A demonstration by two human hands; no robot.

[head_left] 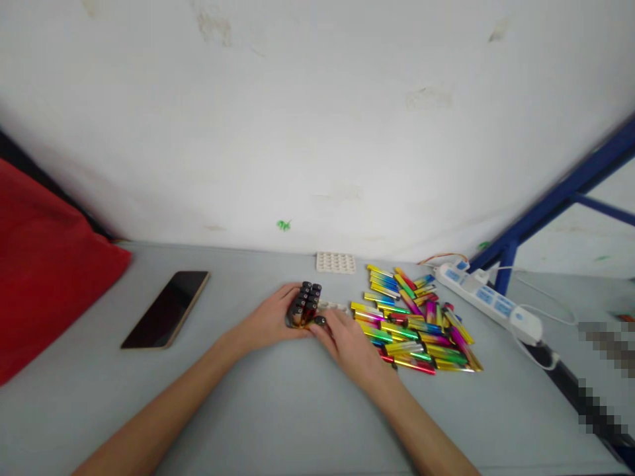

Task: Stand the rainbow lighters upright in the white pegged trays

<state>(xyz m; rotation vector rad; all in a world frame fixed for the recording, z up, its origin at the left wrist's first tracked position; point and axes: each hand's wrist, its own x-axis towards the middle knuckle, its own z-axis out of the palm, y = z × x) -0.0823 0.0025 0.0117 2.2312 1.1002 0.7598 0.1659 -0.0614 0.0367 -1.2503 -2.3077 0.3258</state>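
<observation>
on the table [238, 416], the phone [166, 311] lies between the cloth [44, 264] at far left and the left hand [270, 320], the bunch of tubes [306, 301] sits between that hand and the right hand [353, 344], the tray [336, 262] lies behind near the wall [297, 132], and the pile of tubes [411, 324] lies rightward, with the power strip [486, 297] at its right.

No words or numbers can be read. The long white plastic power strip [526, 324] has light-blue patches [485, 295] on top, too blurry to read. The big white wall [317, 132] has a small green squiggle [284, 225], not readable either.
</observation>
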